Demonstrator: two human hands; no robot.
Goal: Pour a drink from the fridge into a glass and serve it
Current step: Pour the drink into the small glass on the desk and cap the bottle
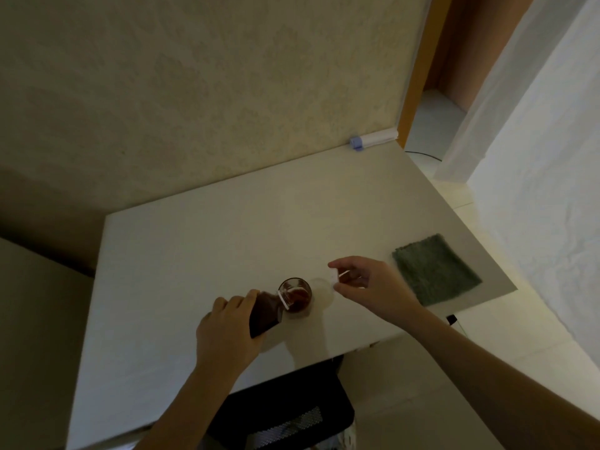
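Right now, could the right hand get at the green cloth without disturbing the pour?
Probably yes. The right hand hovers just beside the green cloth, with only bare table between them. But it pinches a small white cap, so its grip is taken, and the glass lies on its other side.

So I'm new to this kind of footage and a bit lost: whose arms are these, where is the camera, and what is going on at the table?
There is no machine here. The camera sits on a person's head and looks forward and down, so the two arms reaching in from below are that person's own.

The left hand grips a dark bottle, tilted so its mouth is over a small glass that stands on the white table and already holds brown drink. The right hand hovers beside the glass, its fingers pinching a small white thing, probably the bottle's cap.

Also on the table: a green cloth to the right and a white roll by the wall. A black chair stands below the table's edge.
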